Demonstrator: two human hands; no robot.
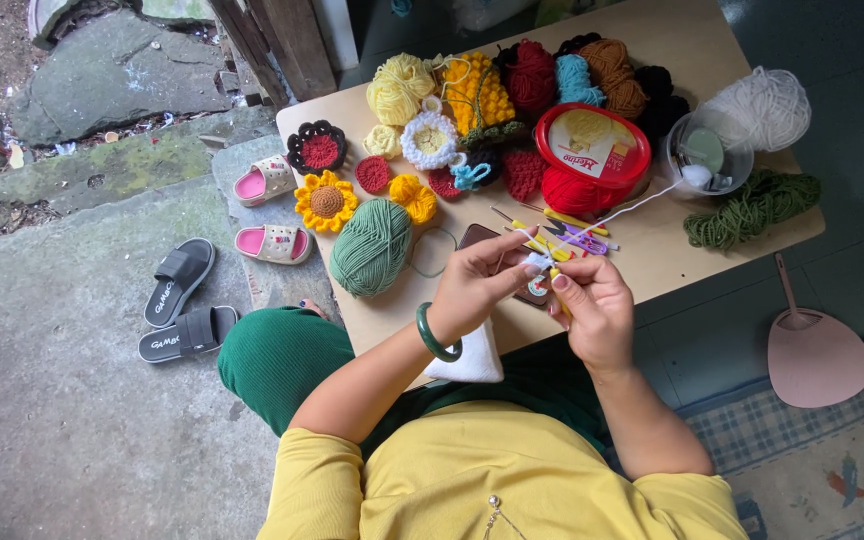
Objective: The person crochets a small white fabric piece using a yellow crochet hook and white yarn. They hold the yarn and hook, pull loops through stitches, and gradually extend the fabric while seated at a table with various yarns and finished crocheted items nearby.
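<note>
Both hands meet over the front edge of a low tan table (672, 250). My left hand (477, 285), with a green bangle (439, 337) on the wrist, pinches a small white crochet piece (537, 262). My right hand (592, 305) holds a yellow crochet hook (561, 300) at that piece. A white yarn strand (617, 212) runs from the piece up to a clear round container (707, 150). A green yarn ball (372, 245) lies just left of my left hand.
Crochet flowers (326, 202), several coloured yarn balls (532, 75), a red-lidded tub (592, 150), spare hooks (567, 235), white yarn (767, 105) and dark green yarn (752, 205) crowd the table. A pink hand fan (814, 350) lies at the right, sandals (177, 300) on the concrete at the left.
</note>
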